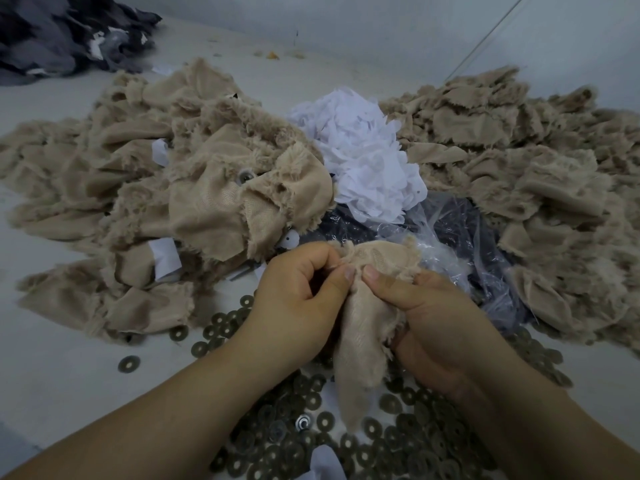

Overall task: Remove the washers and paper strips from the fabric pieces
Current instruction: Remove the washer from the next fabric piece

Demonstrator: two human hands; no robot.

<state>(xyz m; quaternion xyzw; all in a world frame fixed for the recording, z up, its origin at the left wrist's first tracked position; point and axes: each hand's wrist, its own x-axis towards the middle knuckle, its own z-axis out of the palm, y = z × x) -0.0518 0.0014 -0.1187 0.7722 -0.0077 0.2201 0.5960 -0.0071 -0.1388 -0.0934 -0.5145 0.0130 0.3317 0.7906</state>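
Both thumbs pinch the tan fabric piece between left hand and right hand, above loose washers.

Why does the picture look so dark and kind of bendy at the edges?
Head view: the light is dim and bluish, so colours look dull; the wide lens curves the edges and stretches the forearms; the clear plastic bag shows small shiny glints; the hands, left hand and right hand, and the fabric piece they pinch look fairly sharp.
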